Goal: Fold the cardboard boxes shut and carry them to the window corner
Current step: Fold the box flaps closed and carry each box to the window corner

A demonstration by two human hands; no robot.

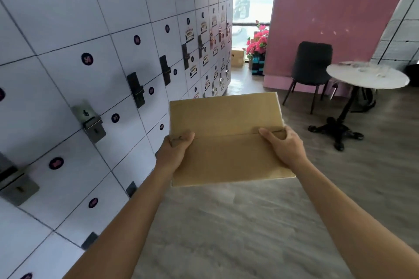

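I hold a closed cardboard box (226,140) out in front at chest height, its long axis running left to right. My left hand (175,152) and right hand (283,147) each clasp one end, fingers curled over the flaps. The window corner (251,36) lies straight ahead, past the lockers (90,63); another box (237,58) sits there, small and blurred. The held box's underside is hidden.

Closed brown cardboard box (226,140), held aloft

Plain tan cardboard box (226,140), white lockers (90,75) with dark, perhaps pink-numbered dots, pink wall (328,18), black chair (311,65)
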